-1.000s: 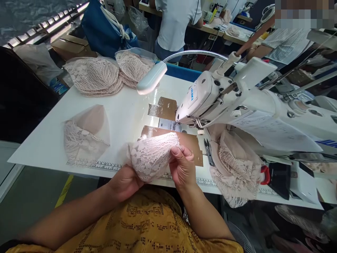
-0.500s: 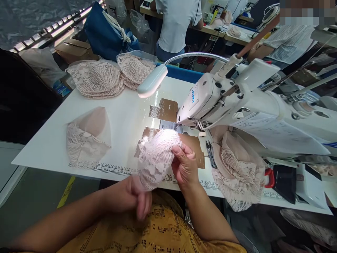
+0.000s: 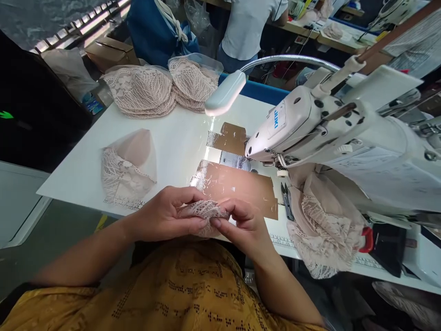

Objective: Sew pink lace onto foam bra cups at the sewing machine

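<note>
Close to my body, above the table's front edge, I hold a pale pink lace bra cup (image 3: 206,212) between both hands. My left hand (image 3: 172,214) grips its left side, thumb and fingers closed on the lace. The right hand (image 3: 243,225) pinches its right edge between thumb and fingertips. Much of the cup is hidden by my fingers. Beyond my hands stands a white sewing machine (image 3: 285,122), its needle area over brown taped sheets (image 3: 241,181). A pair of thread snips (image 3: 286,201) lies right of those sheets.
A single lace cup (image 3: 129,165) lies on the white table (image 3: 76,170) at left. Stacked lace cups (image 3: 141,92) sit at the back. More lace pieces (image 3: 324,225) hang over the front edge at right. A lamp (image 3: 225,92) reaches over the table; a person (image 3: 244,30) is behind.
The lace cup has come down nearer my body and is folded smaller. My left hand, blurred beside it before, now grips it too. The view has shifted, moving the scene rightward.
</note>
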`<move>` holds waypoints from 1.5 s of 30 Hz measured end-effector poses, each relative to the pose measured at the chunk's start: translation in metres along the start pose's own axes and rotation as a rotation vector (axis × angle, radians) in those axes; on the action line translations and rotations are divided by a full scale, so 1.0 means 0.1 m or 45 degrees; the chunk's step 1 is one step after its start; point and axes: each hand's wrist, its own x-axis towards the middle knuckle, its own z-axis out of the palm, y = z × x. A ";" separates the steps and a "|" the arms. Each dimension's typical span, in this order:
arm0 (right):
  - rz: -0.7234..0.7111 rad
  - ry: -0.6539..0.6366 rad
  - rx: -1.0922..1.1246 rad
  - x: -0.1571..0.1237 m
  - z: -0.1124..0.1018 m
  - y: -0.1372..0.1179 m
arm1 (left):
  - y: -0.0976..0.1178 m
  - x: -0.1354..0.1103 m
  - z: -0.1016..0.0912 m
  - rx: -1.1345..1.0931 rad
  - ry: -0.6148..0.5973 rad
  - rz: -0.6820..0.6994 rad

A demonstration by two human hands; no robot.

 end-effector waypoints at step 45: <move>-0.146 0.072 -0.368 0.15 -0.15 0.02 | 0.00 0.29 0.15 -0.023 0.044 -0.207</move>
